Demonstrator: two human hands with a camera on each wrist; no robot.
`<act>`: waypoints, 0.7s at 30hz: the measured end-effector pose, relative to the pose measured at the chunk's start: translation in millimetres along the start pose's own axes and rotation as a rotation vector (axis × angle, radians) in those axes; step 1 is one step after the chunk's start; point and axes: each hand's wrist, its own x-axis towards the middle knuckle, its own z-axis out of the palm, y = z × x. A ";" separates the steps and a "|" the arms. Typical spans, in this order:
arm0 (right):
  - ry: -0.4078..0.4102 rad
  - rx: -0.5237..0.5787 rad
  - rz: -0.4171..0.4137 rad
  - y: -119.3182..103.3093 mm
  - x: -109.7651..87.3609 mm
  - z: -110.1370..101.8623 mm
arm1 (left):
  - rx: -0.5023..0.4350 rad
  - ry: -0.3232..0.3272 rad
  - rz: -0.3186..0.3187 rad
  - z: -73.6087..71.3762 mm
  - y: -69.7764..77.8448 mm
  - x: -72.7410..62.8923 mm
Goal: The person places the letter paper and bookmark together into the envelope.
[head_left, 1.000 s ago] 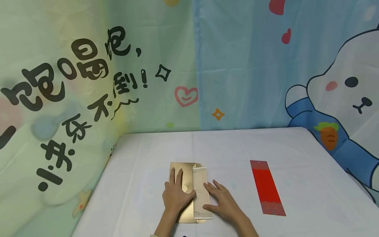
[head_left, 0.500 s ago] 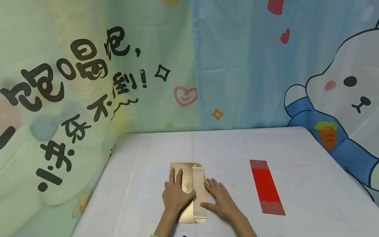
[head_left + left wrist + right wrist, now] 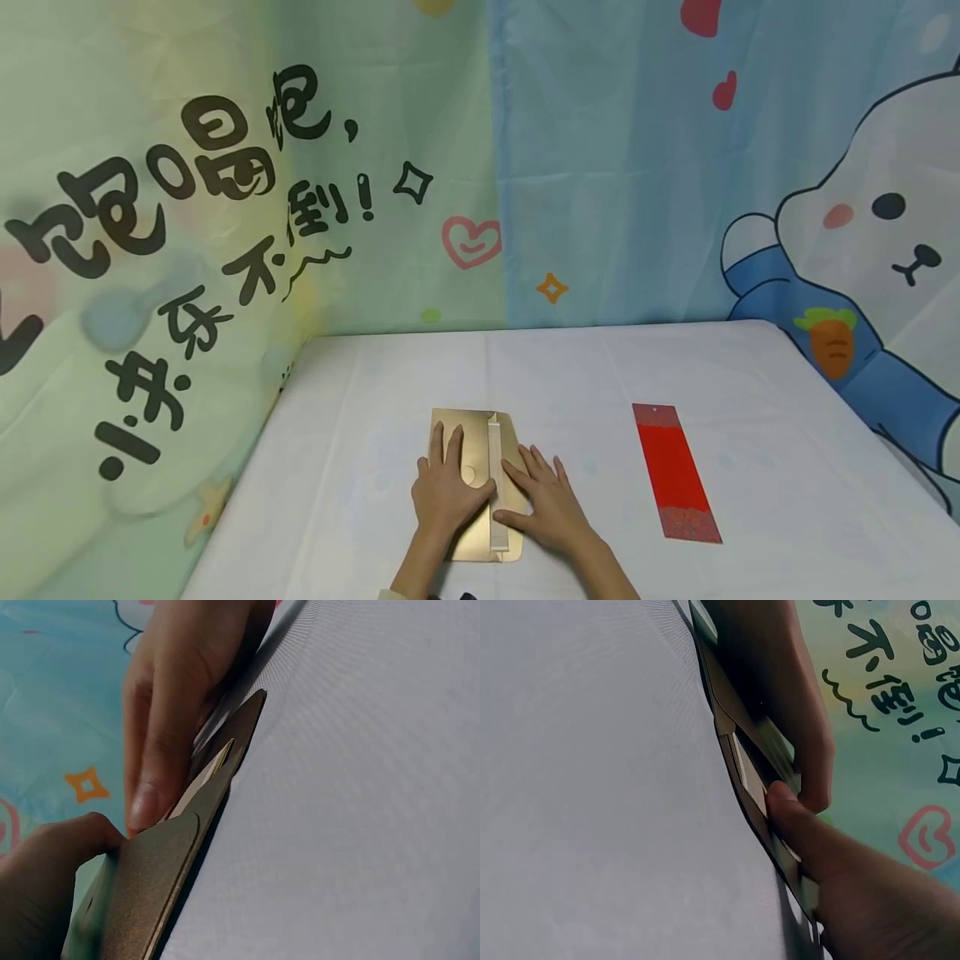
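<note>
A gold paper envelope (image 3: 474,446) lies flat on the white tablecloth, its open side with the flap (image 3: 511,434) towards the right. A pale, flat, folded-looking item (image 3: 496,450) shows as a narrow strip at that opening; the rest of it is hidden inside. My left hand (image 3: 448,500) rests spread on the envelope, thumb at the edge of the opening. My right hand (image 3: 553,510) touches the pale item's right edge with thumb and forefinger, its other fingers stretched out over the flap. In the right wrist view the layered edge of the pale item (image 3: 748,766) shows beside the thumb.
A long red strip (image 3: 678,472) with patterned ends and a small hole at the top lies to the right on the tablecloth (image 3: 360,467). Small dark things (image 3: 468,596) show at the bottom edge. Printed curtains (image 3: 585,167) stand behind and at the left.
The pale item has slid left into the gold envelope, so only a narrow strip shows. My right hand has moved left with it. My left hand has stayed in place.
</note>
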 end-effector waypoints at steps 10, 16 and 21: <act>-0.011 0.026 -0.035 3.5 1.4 -2.5 | 0.010 0.009 0.009 1.4 0.1 0.4; 0.012 -0.049 -0.062 1.3 0.0 -0.3 | 0.017 -0.003 0.009 1.6 -0.4 0.2; -0.010 -0.100 -0.064 0.4 -1.1 0.4 | 0.026 -0.003 0.011 1.4 -0.1 0.0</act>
